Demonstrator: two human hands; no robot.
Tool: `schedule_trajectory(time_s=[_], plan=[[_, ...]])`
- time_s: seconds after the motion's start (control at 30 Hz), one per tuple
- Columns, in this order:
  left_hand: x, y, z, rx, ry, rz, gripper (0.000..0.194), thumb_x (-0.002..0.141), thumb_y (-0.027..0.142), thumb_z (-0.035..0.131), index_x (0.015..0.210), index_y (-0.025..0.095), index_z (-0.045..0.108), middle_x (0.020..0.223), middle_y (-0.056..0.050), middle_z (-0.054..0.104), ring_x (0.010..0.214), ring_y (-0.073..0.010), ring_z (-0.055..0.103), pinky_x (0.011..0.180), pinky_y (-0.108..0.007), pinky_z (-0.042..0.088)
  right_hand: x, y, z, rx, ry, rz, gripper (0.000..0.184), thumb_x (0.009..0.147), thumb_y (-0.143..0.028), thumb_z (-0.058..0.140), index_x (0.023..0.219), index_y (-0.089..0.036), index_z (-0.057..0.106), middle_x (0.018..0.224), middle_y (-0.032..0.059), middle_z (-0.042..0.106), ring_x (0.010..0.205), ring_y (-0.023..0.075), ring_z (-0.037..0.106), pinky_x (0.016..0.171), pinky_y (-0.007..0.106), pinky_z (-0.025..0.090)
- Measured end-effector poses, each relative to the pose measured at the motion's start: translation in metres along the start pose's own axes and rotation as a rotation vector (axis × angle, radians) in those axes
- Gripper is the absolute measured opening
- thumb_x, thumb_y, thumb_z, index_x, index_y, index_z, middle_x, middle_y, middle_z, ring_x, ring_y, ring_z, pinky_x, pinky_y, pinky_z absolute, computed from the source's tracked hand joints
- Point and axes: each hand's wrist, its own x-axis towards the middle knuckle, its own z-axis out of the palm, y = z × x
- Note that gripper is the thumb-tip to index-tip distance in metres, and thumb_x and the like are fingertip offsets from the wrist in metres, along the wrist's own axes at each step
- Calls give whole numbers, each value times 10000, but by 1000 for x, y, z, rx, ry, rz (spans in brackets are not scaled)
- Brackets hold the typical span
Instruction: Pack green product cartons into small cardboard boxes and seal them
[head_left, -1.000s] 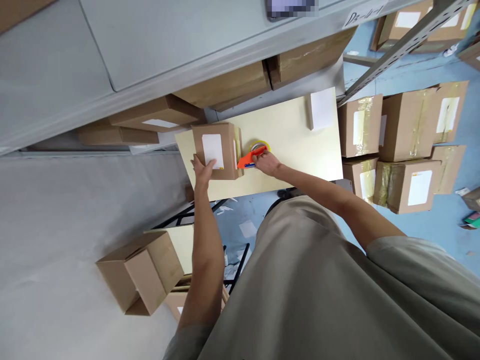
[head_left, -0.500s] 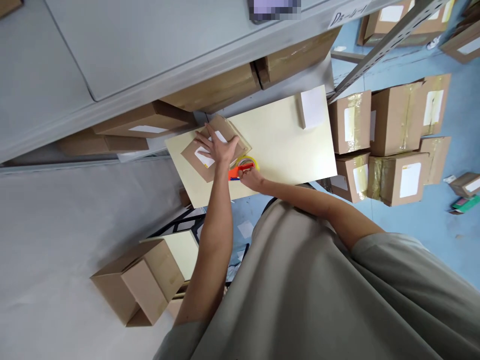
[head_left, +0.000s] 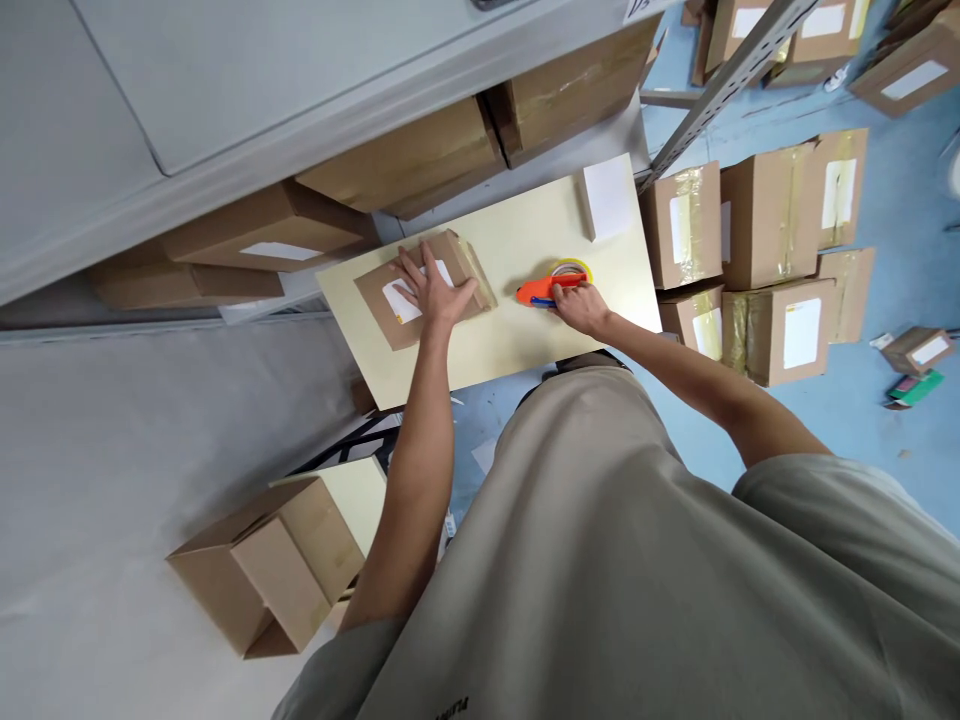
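A small cardboard box (head_left: 382, 305) with a white label lies on the pale tabletop (head_left: 517, 360). Spread across its top is my left hand (head_left: 436, 293), fingers apart and partly covering the label. Tape runs along the box's right edge. My right hand (head_left: 581, 308) is wrapped round an orange tape dispenser (head_left: 531, 290) with a blue part and a yellow-edged roll. The dispenser is over the middle of the table, apart from the box.
At the table's far right corner stands a white block or paper stack (head_left: 609, 200). Taped cartons (head_left: 776, 225) are piled to the right beside a metal shelf post (head_left: 724, 90). More boxes (head_left: 420, 150) fill the shelf behind. An open carton (head_left: 277, 570) stands at lower left.
My right hand has moved right with the tape dispenser, away from the box. My left hand stays spread on the box. The whole view has shifted slightly.
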Motion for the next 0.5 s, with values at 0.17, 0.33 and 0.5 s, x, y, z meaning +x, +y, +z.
schedule_trajectory(time_s=[0.17, 0.33, 0.5], plan=[[-30, -12, 2, 84, -88, 142, 1261, 697, 213, 885, 1820, 284, 316, 1954, -127, 18, 1784, -456, -181, 1392, -745, -112, 22, -38, -11, -61, -19, -130, 532, 1140, -159, 358, 1574, 137, 442, 1295, 391, 773, 1186, 405, 793, 1050, 483, 468], [-72, -28, 4, 117, -180, 299, 1065, 710, 117, 772, 1721, 261, 467, 1955, -130, 46, 1807, -415, -97, 1406, -741, -65, 17, -70, -7, -138, -59, -333, 519, 1104, -74, 359, 1568, 107, 505, 1302, 364, 786, 1211, 365, 796, 1100, 489, 442], [-102, -35, 7, 113, -189, 355, 873, 769, 118, 720, 1614, 252, 546, 1959, -103, 57, 1815, -353, -90, 1427, -698, -55, -2, -66, 0, -185, -107, -508, 508, 1116, -128, 423, 1576, 65, 523, 1300, 324, 806, 1209, 352, 799, 1113, 482, 460]])
